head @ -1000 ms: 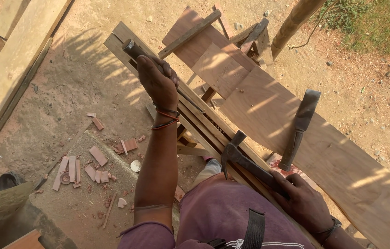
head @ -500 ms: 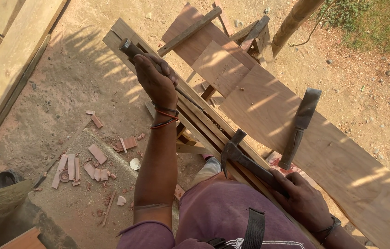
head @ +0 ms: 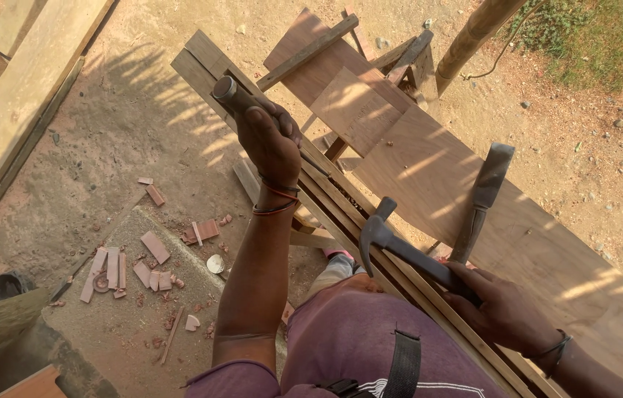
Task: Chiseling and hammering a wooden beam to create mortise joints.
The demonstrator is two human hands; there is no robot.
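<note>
Head view — hands (head: 271, 144) grip chisel (head: 232, 94), hammer (head: 400, 247) beside plank edge (head: 326, 184).

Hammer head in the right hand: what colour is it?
Dark grey metal; the hammer in the right hand shows best in the head view.

Dark claw hammer (head: 392, 243) tilted over slats; round-ended chisel (head: 232, 94) gripped.
</note>
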